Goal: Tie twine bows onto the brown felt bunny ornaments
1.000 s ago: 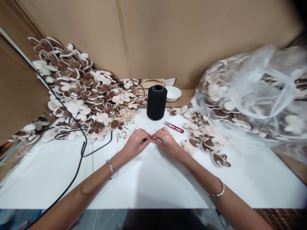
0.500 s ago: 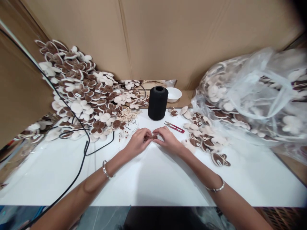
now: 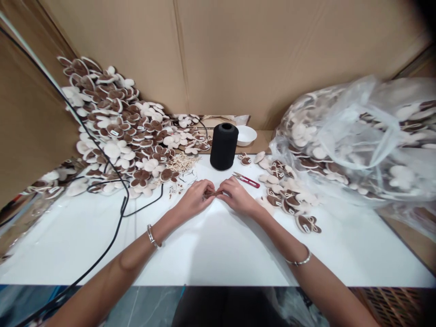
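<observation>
Close together over the middle of the white table, both hands pinch one small brown fabric piece point(image 3: 208, 193). My left hand point(image 3: 197, 196) has its fingers curled round it, covering most of its shape. The fingertips of my right hand point(image 3: 233, 194) are closed on its right end. Just beyond my right hand lie thread snips point(image 3: 246, 180) with red handles. A black thread cone point(image 3: 224, 147) stands upright behind both hands. To the right are several brown-and-cream rabbit-head-shaped plush pieces with string bows, among them one plush piece point(image 3: 308, 224) nearest the front.
A large heap of plush pieces point(image 3: 116, 122) rises at the left, with cut cream strings point(image 3: 183, 162) beside it. Black cable point(image 3: 119, 227) crosses the left side. A clear plastic bag point(image 3: 354, 131) of plush pieces bulges at the right. A white bowl point(image 3: 246, 136) sits behind the cone.
The camera view has shifted slightly. Both hands stay in nearly the same place, still pinching the brown piece, with slightly more of it showing between the fingertips.
</observation>
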